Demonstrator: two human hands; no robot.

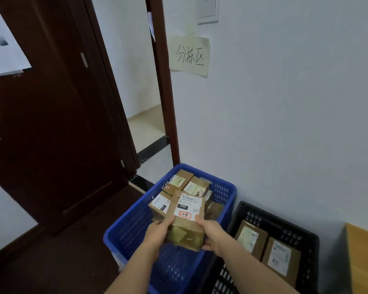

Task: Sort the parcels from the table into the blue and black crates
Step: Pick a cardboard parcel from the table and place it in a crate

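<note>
A head-worn camera looks down at two bare forearms reaching into the lower centre of the frame. Both hands hold one cardboard parcel (186, 221) between them, over the open middle of the blue crate (123, 232). The left hand (157, 233) has its grip curled round the parcel's left edge, thumb on top; the right hand (209, 232) grips the right edge the same way. The parcel faces up, showing a white shipping label (188, 205) with a black "060" block and a red-ringed handwritten mark.

The blue crate sits on the floor at lower centre, against a white wall. Several other brown parcels (180, 182) already lie in its far half; the near half shows bare perforated floor. Just to its right, touching or nearly so, stands the black crate (306, 232), with two labelled parcels (279, 255) lying flat inside.

At the lower right edge of the frame a corner of a pale wooden table (362, 257) shows; no parcels can be seen on the visible part, so how many remain to sort cannot be told. A paper sign (189, 54) with handwritten characters is taped to the wall at upper centre, beside a dark wooden door (51, 124) at the left.

Judging from this, sorting is well underway: both crates hold parcels, and this one appears about to be set into the blue crate.
</note>
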